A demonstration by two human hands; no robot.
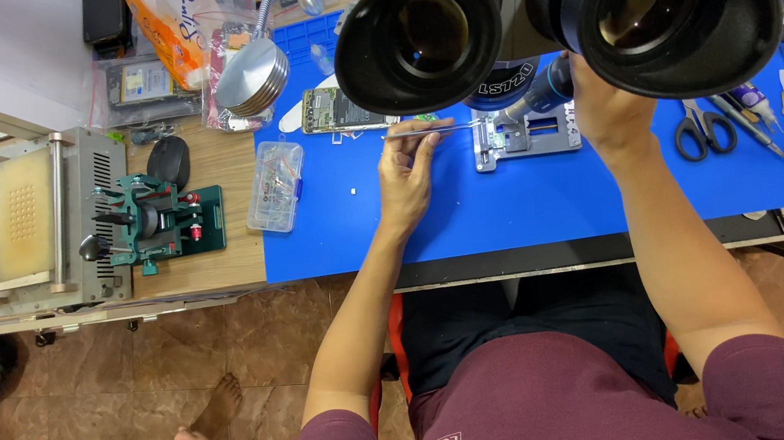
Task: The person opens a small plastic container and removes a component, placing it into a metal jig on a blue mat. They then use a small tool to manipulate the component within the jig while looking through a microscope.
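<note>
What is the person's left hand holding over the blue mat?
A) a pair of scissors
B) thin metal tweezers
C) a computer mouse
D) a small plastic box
B: the left hand pinches thin metal tweezers whose tips reach toward the metal holder on the blue mat.

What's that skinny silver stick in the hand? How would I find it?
Find the big blue mat on the desk, then the left hand resting on it. Pinched in its fingers are thin metal tweezers, pointing right toward the small grey holder. Unlike the scissors nearby, they have no loop handles.
</note>
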